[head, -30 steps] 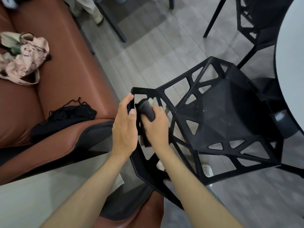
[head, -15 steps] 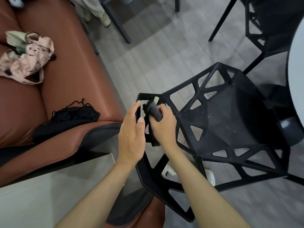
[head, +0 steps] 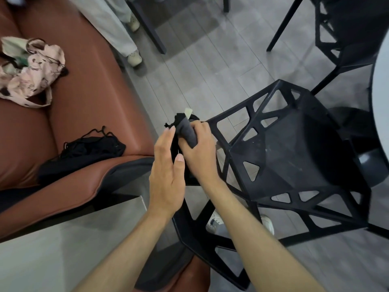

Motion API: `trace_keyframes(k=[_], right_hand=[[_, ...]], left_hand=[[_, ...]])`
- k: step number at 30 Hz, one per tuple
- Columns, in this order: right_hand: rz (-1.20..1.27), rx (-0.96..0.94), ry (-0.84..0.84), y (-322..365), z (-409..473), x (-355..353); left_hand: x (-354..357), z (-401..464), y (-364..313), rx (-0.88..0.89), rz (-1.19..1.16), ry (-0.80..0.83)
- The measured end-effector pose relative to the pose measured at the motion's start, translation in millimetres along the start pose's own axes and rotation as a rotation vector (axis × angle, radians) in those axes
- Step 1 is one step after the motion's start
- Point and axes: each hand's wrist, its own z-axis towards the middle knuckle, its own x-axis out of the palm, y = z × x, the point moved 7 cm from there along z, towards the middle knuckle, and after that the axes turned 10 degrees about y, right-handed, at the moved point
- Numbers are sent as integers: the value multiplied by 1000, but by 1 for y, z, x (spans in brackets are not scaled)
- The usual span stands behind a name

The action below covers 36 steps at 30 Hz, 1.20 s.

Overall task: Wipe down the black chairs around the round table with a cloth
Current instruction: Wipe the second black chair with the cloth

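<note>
A: Status on the hands?

B: Right hand [head: 199, 148] is curled round a dark grey cloth [head: 186, 131], bunched up and pressed against the top edge of the black chair [head: 294, 157] backrest. Left hand [head: 167, 175] is flat, fingers straight, thumb out, lying along the outer face of the same backrest edge, just beside the cloth. It grips nothing.

A: Chair position?

B: Open-lattice black plastic, seat facing up and right, tucked toward the round table [head: 381, 98] at the right edge of view. Cloth sits at the chair's upper left corner, with a pale tag or scrap poking out above it; can't tell what that is.

A: Other chairs?

B: A second black chair [head: 347, 39] top right, same lattice style, next to the table.

A: Surroundings?

B: Brown leather sofa [head: 84, 91] on the left with a pink printed bag [head: 29, 70] and a black corded bundle [head: 84, 152] on it. Grey tiled floor [head: 210, 66]. Someone's pale trouser legs and shoes [head: 133, 55] top centre. The wearer's own white shoes [head: 267, 223] show through the chair frame.
</note>
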Motion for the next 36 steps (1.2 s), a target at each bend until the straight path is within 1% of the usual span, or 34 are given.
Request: trace_keyframes(k=[2,4,7,9,11,13,14,16,18,22,24,26,28,30,33,35,36], right_hand=[[-29,47,-25,-26,10,-3],[-78,161,-52,-66,22,-12],[-140,326,-25,-116,34,-33],[-257,359,45,-138,38,-46],[-338,361,162,-155,29,-50],[-259,396,279,-175,-3,-50],[-214,408,307,-182,-22,-52],[-183,391,295,-187,-52,-58],[-186,343,248,-180,-55,-56],[-160,255,32,-144,4,-38],[-191,210,-30,-124,38,-31],[-219,180,-55,-118,52,-30],[-189,169,-26,-123,36,-30],[-197,179,38,-137,2,-31],[-225,298,139,-163,-49,-40],[-237,351,177,-168,-52,-42],[-230,346,170,-163,-41,-41]], left_hand=[[1,1,-2,6,21,4],[2,1,-3,-4,37,9],[2,1,-4,-20,55,12],[3,1,-4,-20,50,16],[2,1,-4,-21,42,17],[1,1,-2,-31,43,18],[1,0,-2,-36,43,16],[1,0,-2,-34,42,16],[1,0,-2,-31,45,17],[2,1,-2,-39,54,21],[2,2,-2,-33,54,20],[2,2,-2,-26,55,21],[2,2,-2,-24,57,21],[2,1,-2,-23,53,20],[2,1,-2,-24,58,25],[2,1,-2,-29,63,22],[1,1,-3,-29,67,18]])
